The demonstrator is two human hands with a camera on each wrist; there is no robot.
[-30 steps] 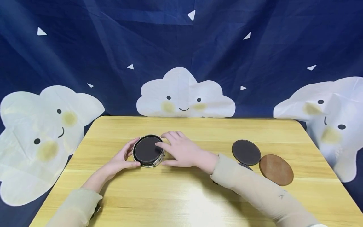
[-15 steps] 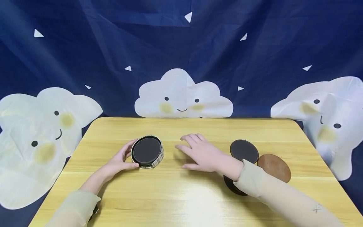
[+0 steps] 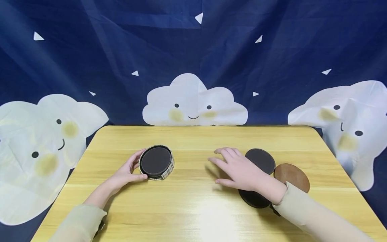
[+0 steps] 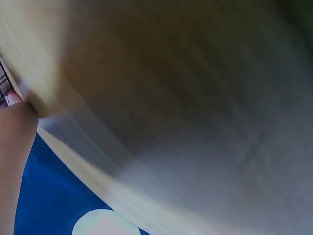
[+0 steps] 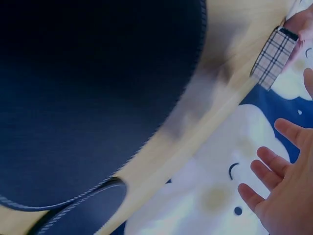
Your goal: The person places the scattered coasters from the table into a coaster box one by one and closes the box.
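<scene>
**Two hands on a wooden bench with round coasters and a plaid holder**

A person sits at a pale wooden bench [image 3: 193, 208], seen from above and in front. The left hand [image 3: 128, 171] curls around the near left side of a round plaid holder [image 3: 167, 169], thumb and fingers touching its wall. A dark round coaster [image 3: 155, 160] lies flat in the top of the holder. The holder stands left of the bench's middle.

The right hand [image 3: 240, 169] is over the bench right of centre, palm down, fingers straight and spread, gripping nothing. Whether it touches the wood cannot be told. Its fingertips point left, toward the holder, but lie well apart from it.

Three loose coasters lie flat near the right hand. A dark coaster [image 3: 262, 159] lies just behind its knuckles. A brown coaster [image 3: 292, 177] lies to the right of that one, their edges touching or nearly so. A third dark coaster [image 3: 253, 199] lies under the right wrist, partly hidden by it.

The right wrist view shows a dark coaster's stitched edge very close, the plaid holder [image 5: 274, 56] farther off, and open, spread fingers [image 5: 266, 169]. The left wrist view is blurred.

Both arms wear light beige sleeves [image 3: 305, 215]. Behind the bench hangs a dark blue cloth [image 3: 121, 50] with white smiling clouds.
</scene>
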